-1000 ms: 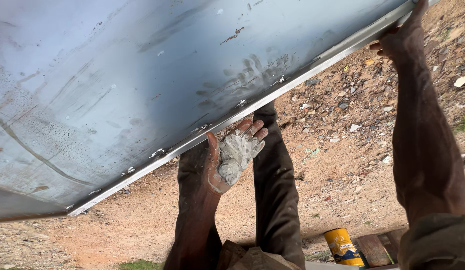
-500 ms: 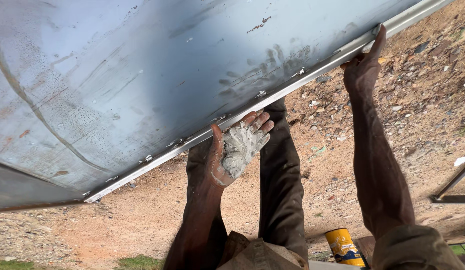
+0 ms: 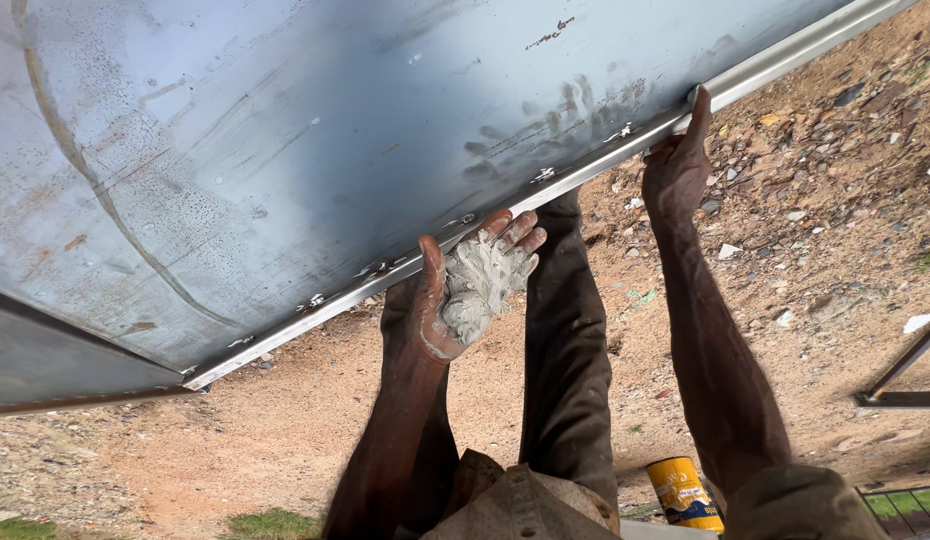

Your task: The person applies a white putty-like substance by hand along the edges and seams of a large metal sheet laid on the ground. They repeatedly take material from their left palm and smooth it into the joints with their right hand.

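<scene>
A large grey-blue metal sheet (image 3: 285, 150) is seen tilted across the upper left of the view, its lower edge finished with a pale metal frame rail (image 3: 545, 190) that runs from the lower left up to the upper right. Small weld spots are dotted along the rail, and smeared finger marks are visible on the sheet just above it.

The left hand (image 3: 470, 290) is pressed against the rail near the middle of the view; its palm and fingers are coated in a pale grey paste (image 3: 480, 285), and the fingers are spread and bent loosely around the lump of paste, with the fingertips touching the rail's edge. The right hand (image 3: 677, 165) is placed further right and higher, its fingers hooked narrowly over the rail so that the edge is gripped.

Below the arms, dark trousers (image 3: 565, 350) are seen above reddish, stony ground (image 3: 785, 250). At the near bottom edge, just left of the right elbow, a yellow cylindrical can (image 3: 682, 492) with a blue band of label is standing. A dark metal bar frame (image 3: 905, 380) lies on the ground at the right.
</scene>
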`<action>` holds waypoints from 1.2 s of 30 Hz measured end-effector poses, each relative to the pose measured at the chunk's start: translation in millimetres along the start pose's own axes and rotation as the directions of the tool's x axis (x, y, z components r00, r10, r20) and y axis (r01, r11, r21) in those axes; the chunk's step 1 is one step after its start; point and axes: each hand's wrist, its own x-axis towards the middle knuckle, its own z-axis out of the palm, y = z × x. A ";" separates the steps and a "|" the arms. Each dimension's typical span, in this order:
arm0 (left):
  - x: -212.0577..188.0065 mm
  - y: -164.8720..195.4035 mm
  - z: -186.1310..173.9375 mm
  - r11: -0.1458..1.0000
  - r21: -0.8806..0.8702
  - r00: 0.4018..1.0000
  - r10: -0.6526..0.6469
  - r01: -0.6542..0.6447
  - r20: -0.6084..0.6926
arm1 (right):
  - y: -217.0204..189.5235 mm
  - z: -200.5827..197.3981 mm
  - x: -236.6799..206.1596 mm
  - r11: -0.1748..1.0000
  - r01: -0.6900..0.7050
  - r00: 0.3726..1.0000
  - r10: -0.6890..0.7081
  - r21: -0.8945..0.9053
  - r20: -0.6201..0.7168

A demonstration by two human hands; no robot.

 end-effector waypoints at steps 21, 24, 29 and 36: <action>-9.9 57.5 44.8 0.994 0.106 0.999 0.027 -0.024 -0.024 | -162.8 -40.3 -48.4 0.967 -0.252 0.863 0.245 -0.045 0.441; -4.5 58.4 59.7 0.996 0.083 1.000 0.019 -0.018 -0.001 | -196.8 -96.4 -56.6 0.915 -0.188 0.920 0.037 0.357 0.390; 6.2 42.2 74.2 0.990 0.140 0.998 -0.002 -0.007 0.066 | -260.8 -184.6 -104.9 0.797 0.052 0.944 -0.235 0.601 0.230; 17.1 -4.3 68.8 0.982 0.173 0.995 -0.088 0.079 0.040 | -274.9 -187.8 -144.3 0.808 0.267 0.919 -0.378 0.526 0.115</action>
